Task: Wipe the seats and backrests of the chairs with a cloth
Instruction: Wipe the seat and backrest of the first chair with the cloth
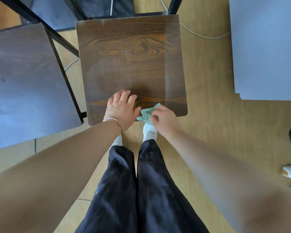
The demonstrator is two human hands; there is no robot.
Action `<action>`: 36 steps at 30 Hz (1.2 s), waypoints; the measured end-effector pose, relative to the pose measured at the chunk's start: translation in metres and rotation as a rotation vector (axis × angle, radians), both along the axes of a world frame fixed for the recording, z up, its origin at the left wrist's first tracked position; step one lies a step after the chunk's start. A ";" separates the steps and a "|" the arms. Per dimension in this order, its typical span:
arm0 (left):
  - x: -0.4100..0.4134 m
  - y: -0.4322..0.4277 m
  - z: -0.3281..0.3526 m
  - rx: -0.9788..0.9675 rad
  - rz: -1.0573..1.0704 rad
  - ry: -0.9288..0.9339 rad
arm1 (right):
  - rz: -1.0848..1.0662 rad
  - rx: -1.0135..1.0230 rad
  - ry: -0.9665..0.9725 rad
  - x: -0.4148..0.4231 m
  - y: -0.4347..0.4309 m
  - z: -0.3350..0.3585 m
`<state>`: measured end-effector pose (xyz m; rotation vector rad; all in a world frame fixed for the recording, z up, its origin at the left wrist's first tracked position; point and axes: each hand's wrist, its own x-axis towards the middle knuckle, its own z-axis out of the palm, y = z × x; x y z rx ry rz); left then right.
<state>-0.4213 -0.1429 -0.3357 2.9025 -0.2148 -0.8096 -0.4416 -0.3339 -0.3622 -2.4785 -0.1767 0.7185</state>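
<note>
Right now my left hand [121, 106] lies flat on the near edge of the dark wooden chair seat [131, 64], palm down, fingers spread and holding nothing. A thin bracelet [114, 122] circles that wrist. My right hand [164, 120] hovers at the same near edge, just beside the left, its fingers pinched together on a crumpled green cloth [147, 113]. The cloth bunches up between the two hands, partly over the seat's front rim and partly hanging past it above my white shoe [149, 132]. I stand close against the chair in dark trousers [138, 182], both feet on the pale wooden floor [208, 81]. A second chair seat [23, 81] sits to the left, its black metal frame [64, 71] running between the two seats. A grey panel [265, 47] lies at the upper right, and a pale cable [203, 36] trails across the floor behind the seat.
</note>
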 end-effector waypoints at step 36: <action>0.078 -0.006 0.002 -0.062 0.066 -0.070 | -0.104 -0.128 -0.105 0.205 -0.021 -0.015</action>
